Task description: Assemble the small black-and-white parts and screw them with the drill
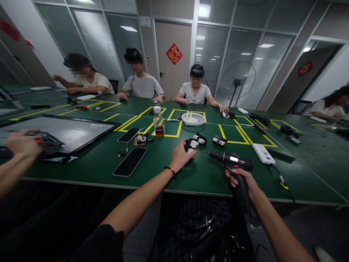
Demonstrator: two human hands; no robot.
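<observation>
My right hand [241, 178] grips a black cordless drill [231, 160] by its handle, over the table's near edge. The drill lies level, its long thin bit pointing left. My left hand [182, 156], with a beaded bracelet at the wrist, is closed on a small black-and-white part [192, 145]. The tip of the bit reaches this part; whether it sits in a screw is too small to tell. Just beyond my left hand lies a similar black-and-white part [200, 139], and a third such part [219, 141] rests to its right.
On the green table [158, 171] lie a dark phone [131, 162], a second phone [129, 135], a bottle [159, 123], a white basket [193, 119] and a white power bank [263, 153]. At left, another person's hand [23, 142] holds a tool over a large panel [79, 127]. Several people sit around.
</observation>
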